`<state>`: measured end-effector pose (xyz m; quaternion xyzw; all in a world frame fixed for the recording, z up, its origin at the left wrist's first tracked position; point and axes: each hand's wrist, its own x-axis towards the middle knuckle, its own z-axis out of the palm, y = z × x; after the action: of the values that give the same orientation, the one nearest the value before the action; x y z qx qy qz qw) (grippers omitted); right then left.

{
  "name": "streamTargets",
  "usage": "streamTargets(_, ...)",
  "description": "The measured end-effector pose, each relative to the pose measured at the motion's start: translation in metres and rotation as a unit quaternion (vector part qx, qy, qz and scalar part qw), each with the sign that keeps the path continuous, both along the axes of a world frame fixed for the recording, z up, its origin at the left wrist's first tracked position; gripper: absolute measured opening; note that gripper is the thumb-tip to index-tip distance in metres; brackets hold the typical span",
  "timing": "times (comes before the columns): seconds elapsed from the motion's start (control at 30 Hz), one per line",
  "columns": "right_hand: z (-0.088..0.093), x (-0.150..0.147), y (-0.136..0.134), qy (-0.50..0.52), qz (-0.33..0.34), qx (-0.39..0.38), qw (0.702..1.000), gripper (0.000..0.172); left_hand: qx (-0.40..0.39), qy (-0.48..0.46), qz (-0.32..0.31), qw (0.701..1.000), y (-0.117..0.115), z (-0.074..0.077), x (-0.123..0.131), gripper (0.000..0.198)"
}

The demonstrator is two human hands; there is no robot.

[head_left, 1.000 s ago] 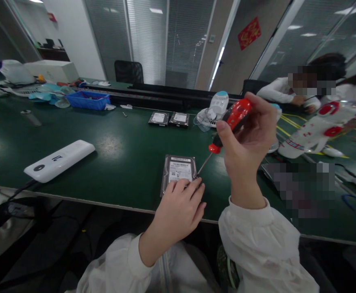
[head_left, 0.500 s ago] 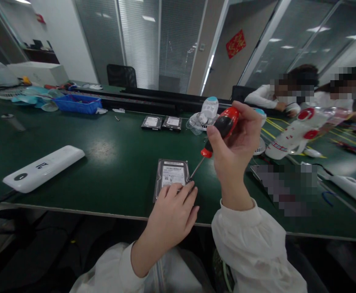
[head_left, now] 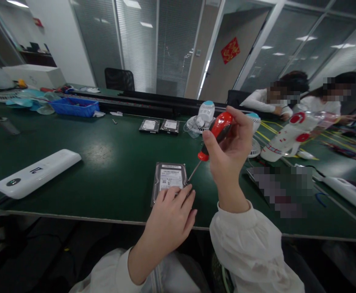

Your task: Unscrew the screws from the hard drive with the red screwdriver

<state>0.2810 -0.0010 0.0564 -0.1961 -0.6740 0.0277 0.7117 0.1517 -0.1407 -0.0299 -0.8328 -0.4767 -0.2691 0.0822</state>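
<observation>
A hard drive (head_left: 169, 180) lies label-up on the green table (head_left: 113, 171) near its front edge. My left hand (head_left: 169, 219) rests flat on the drive's near end, fingers stretched out, pressing it down. My right hand (head_left: 229, 148) is closed round the red and black handle of a screwdriver (head_left: 212, 140). The screwdriver slants down to the left, and its tip meets the drive's right edge just above my left fingertips.
A white oblong device (head_left: 36, 173) lies at left. Two more hard drives (head_left: 159, 125) and small white fans (head_left: 202, 116) sit farther back. A blue bin (head_left: 74, 106) stands far left. A white and red toy robot (head_left: 290, 136) lies at right, where two people sit.
The view has drifted a little, so everything sits slightly lower and further left in frame. Both hands keep their hold; the screwdriver tip stays at the drive's right edge.
</observation>
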Motion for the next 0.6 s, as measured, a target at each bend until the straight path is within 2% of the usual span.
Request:
streamTargets(0.23,0.0009,0.0023,-0.0011,-0.007,0.09,-0.012,0.996,0.042,0.003,-0.004,-0.001,1.0,-0.0003,-0.0004,0.0003,0.041)
streamTargets(0.3,0.0015,0.0021,-0.0017,-0.008,0.067,-0.003,0.998,0.043,0.002,-0.005,0.001,1.0,-0.0002,-0.0008,0.0004,0.04)
streamTargets(0.43,0.0014,0.0014,-0.0013,0.001,-0.013,0.009,1.0,0.054,0.003,-0.005,0.003,1.0,0.0002,-0.0014,0.0005,0.04)
streamTargets(0.5,0.0004,0.0018,0.0002,0.0,-0.012,0.003,1.0,0.052,0.003,-0.004,0.003,1.0,0.0004,-0.0017,0.0007,0.04)
streamTargets(0.6,-0.0014,0.0038,0.0027,-0.007,0.026,-0.014,1.0,0.051,0.008,-0.004,0.002,1.0,0.0004,-0.0021,0.0009,0.04)
